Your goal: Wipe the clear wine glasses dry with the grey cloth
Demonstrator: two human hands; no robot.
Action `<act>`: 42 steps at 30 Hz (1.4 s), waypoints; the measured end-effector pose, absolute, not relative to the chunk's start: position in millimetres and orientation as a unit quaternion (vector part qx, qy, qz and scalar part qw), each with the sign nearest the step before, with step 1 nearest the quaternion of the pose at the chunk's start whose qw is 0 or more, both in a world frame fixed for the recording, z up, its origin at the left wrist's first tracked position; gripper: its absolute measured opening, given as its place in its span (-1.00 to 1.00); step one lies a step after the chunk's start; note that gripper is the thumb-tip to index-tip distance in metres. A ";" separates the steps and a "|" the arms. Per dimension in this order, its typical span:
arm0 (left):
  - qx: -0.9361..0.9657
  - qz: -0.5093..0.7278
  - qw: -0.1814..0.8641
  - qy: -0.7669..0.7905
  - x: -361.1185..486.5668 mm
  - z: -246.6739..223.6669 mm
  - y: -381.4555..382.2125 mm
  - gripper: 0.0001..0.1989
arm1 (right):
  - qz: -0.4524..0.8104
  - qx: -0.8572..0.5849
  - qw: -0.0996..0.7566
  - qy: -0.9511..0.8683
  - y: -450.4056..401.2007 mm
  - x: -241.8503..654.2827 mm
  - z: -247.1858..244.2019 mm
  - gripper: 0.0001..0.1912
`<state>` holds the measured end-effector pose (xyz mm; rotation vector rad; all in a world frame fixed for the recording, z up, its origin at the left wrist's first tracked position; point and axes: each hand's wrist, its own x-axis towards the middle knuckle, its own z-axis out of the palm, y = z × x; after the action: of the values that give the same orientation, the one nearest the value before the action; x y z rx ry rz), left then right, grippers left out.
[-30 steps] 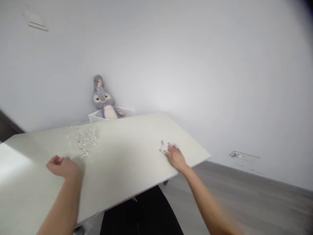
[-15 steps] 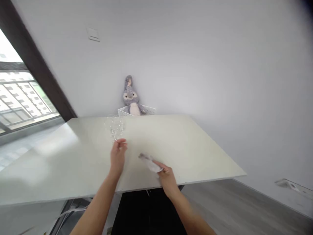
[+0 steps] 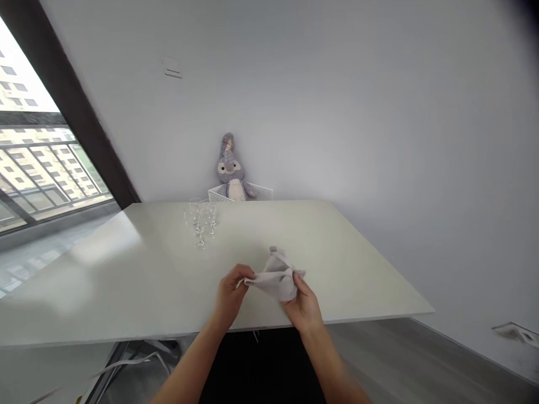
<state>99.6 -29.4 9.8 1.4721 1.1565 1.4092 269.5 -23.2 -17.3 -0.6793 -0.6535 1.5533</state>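
A crumpled pale cloth (image 3: pixel 278 283) is stretched between both hands, just above the near part of the white table (image 3: pixel 168 292). My left hand (image 3: pixel 231 292) pinches its left corner between thumb and fingers. Closed on the right side of the cloth is my right hand (image 3: pixel 304 306), with the thumb on top and the other fingers partly hidden beneath. Several clear stemmed glasses (image 3: pixel 201 224) stand in a cluster on the table, beyond my left hand and apart from it.
At the table's far edge, a grey plush toy (image 3: pixel 234 177) sits in a white perforated basket (image 3: pixel 263 192) against the wall. A window (image 3: pixel 46 163) with a dark frame is on the left. A white cable (image 3: pixel 130 362) hangs below the table.
My left hand has moved right, away from the glasses, and taken hold of the cloth. The cloth is more spread out, and my right hand has shifted slightly right.
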 end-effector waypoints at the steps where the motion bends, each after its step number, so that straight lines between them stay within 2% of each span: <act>1: 0.599 0.554 0.380 0.436 97.5 12.4 -31.9 -0.95 | 0.670 -0.300 0.620 -0.278 -19.7 273.1 -17.3 -0.62; 5: 0.689 0.463 0.427 0.358 89.5 19.6 -40.1 -0.83 | 0.680 -0.315 0.623 -0.225 -9.5 287.1 -15.5 -0.65; 9: 0.663 0.439 0.413 0.444 92.5 20.8 -29.8 -0.79 | 0.709 -0.273 0.629 -0.166 -12.0 284.1 -8.5 -0.64; 13: 0.605 0.458 0.436 0.484 111.1 20.5 -11.9 -0.33 | 0.753 -0.212 0.595 -0.184 -22.4 267.5 -1.2 -0.47; 14: 0.588 0.461 0.455 0.485 116.0 21.0 -9.6 -0.31 | 0.761 -0.209 0.582 -0.195 -24.2 264.8 0.2 -0.45; 16: 0.547 0.463 0.503 0.482 123.6 22.7 -8.4 -0.45 | 0.763 -0.222 0.569 -0.213 -25.1 263.3 2.6 -0.42; 19: 0.474 0.475 0.585 0.457 128.3 24.7 -11.2 -0.68 | 0.710 -0.250 0.621 -0.222 -20.3 269.1 4.6 -0.38; 22: 0.370 0.512 0.649 0.423 128.6 23.1 -12.9 -0.75 | 0.691 -0.252 0.642 -0.217 -15.5 272.0 1.0 -0.43; 24: 0.312 0.535 0.672 0.406 128.2 19.7 -12.7 -0.76 | 0.747 -0.252 0.575 -0.216 -16.3 267.4 -5.0 -0.54; 26: 0.290 0.543 0.681 0.398 125.7 15.3 -12.0 -0.78 | 0.806 -0.253 0.487 -0.222 -19.1 260.3 -11.0 -0.57; 28: 0.295 0.557 0.667 0.397 118.2 10.8 -9.2 -0.77 | 0.828 -0.265 0.436 -0.234 -19.5 256.3 -13.5 -0.58; 32: 0.171 0.688 0.553 0.439 81.4 9.6 10.8 -0.68 | 0.786 -0.337 0.463 -0.234 -3.2 268.1 -5.4 -0.63; 37: -0.037 0.752 0.584 0.304 24.8 26.9 58.9 -0.38 | 0.736 -0.398 0.507 -0.208 23.0 286.6 2.7 -0.64; 42: -0.098 0.764 0.596 0.226 -2.9 33.0 97.6 -0.39 | 0.719 -0.410 0.526 -0.197 23.1 289.3 -1.7 -0.51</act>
<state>-2.9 97.6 33.0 -0.2274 0.5258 1.7733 289.3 23.1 -1.7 -0.9798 -0.4703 1.7184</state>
